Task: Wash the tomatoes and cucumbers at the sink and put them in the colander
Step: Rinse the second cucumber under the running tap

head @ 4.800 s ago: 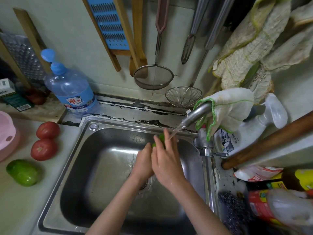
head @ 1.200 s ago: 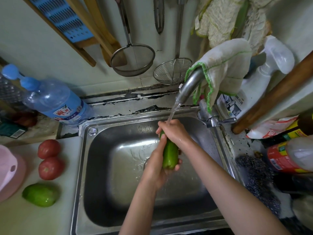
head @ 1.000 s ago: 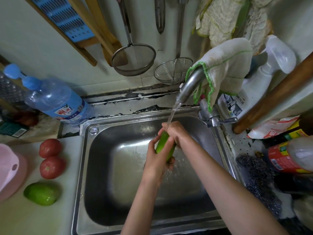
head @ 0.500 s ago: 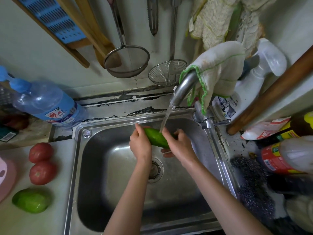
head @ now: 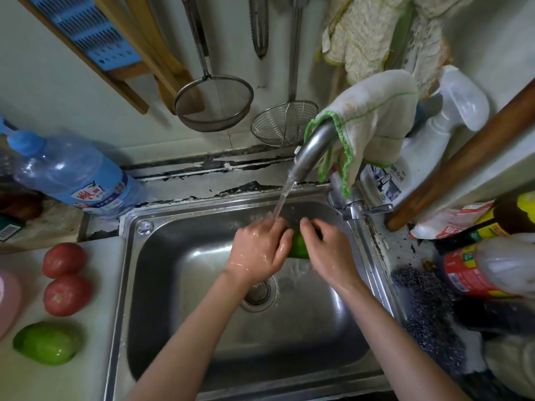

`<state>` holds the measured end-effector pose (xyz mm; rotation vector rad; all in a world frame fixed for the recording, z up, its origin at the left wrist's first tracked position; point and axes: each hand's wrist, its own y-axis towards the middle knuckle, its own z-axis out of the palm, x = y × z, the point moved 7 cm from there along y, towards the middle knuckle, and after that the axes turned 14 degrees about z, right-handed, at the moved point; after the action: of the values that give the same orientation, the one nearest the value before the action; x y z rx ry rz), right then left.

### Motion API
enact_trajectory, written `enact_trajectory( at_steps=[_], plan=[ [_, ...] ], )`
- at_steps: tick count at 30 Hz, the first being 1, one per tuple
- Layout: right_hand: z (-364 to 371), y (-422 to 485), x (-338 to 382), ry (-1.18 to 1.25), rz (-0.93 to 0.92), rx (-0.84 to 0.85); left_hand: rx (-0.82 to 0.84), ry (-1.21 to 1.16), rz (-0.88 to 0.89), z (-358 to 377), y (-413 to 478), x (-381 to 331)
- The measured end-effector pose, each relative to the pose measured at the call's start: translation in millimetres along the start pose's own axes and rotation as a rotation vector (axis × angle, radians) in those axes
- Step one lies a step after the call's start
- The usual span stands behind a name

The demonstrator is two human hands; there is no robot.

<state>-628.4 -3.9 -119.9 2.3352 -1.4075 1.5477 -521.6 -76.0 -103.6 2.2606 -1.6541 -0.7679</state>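
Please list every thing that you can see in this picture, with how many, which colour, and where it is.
sink: 1, steel, centre
tap: 1, steel, back right of the sink, water running
cucumber in the hands: 1, green, under the water stream
tomatoes: 2, red, counter left of the sink
cucumber on the counter: 1, green, in front of the tomatoes
colander: 1, pink, left edge, mostly cut off
water bottle: 1, blue, back left
strainers: 2, metal, hanging on the wall
cloth: 1, white with green edge, over the tap
left hand: 1, wet, on the cucumber
right hand: 1, on the cucumber
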Motion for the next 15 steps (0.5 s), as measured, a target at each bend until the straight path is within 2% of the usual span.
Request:
enact_trajectory(
  at_steps=[3, 5, 7, 10, 11, 13, 15],
  plan=[
    [4.6, 0.0, 1.6, -0.003, 0.022, 0.072, -0.017, 0.057, 0.213, 1.2, -8.5, -12.2],
    [9.3, 1.4, 1.9, 0.037, 0.069, 0.13, -0.083, 0.089, 0.217, -1.2, -11.2, -14.4],
    [13.4, 3.5, 2.7, 0.047, 0.117, 0.166, -0.166, 0.044, 0.014, -5.7, -11.9, -7.6],
    [17.0, 5.9, 7.0, -0.002, 0.12, 0.184, -0.225, -0.105, -0.473, -10.3, -14.5, 6.9],
    [17.6, 6.4, 8.3, -0.025, 0.112, 0.186, -0.164, -0.149, -0.621, -5.4, -17.4, 13.3],
    [17.1, 7.3, 8.4, -0.06, 0.096, 0.184, 0.084, -0.331, -0.814, 13.8, -25.9, 25.6],
    [16.3, 7.8, 8.9, -0.059, 0.077, 0.2, 0.265, -0.866, -0.992, 32.8, -36.0, 25.8]
  ],
)
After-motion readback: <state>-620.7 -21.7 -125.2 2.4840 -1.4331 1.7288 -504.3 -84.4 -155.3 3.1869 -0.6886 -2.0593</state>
